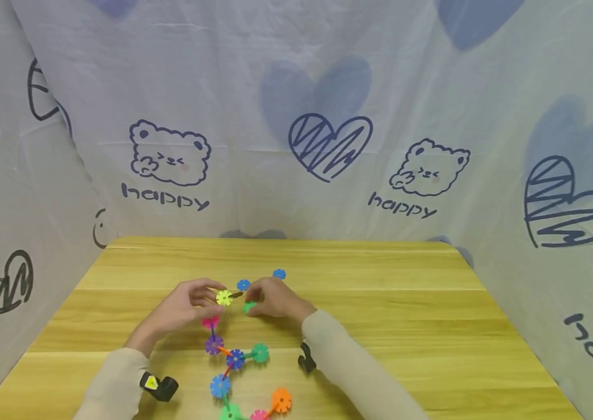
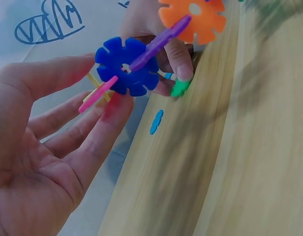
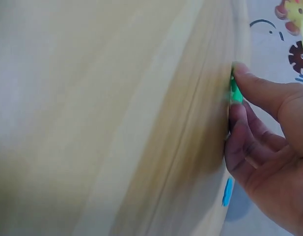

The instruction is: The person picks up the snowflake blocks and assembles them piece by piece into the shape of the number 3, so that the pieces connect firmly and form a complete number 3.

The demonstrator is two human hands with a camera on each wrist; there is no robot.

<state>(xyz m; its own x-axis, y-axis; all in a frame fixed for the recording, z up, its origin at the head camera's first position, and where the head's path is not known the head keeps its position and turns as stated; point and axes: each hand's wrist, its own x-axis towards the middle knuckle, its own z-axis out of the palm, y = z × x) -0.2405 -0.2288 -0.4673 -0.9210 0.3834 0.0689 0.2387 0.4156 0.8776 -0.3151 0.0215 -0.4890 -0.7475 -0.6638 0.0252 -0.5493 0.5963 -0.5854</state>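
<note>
My left hand [image 1: 186,303] pinches a piece of interlocking plastic snowflake discs between thumb and fingertips. A yellow disc [image 1: 224,298] shows at its fingertips in the head view, with a dark disc seen edge-on beside it. From the left wrist, a dark blue disc [image 2: 109,56], a purple one [image 2: 163,40] and an orange one [image 2: 212,24] stand out from that hand. To its right, my right hand [image 1: 277,296] pinches a loose green snowflake disc [image 3: 236,92] between thumb and fingers, close against the tabletop.
Joined discs, including purple [image 1: 214,345], light blue [image 1: 220,386] and orange [image 1: 282,400], run toward the near edge of the wooden table [image 1: 406,326]. Two blue discs lie beyond the hands, one [image 1: 279,273] farther right. A printed cloth [image 1: 244,87] hangs around the table.
</note>
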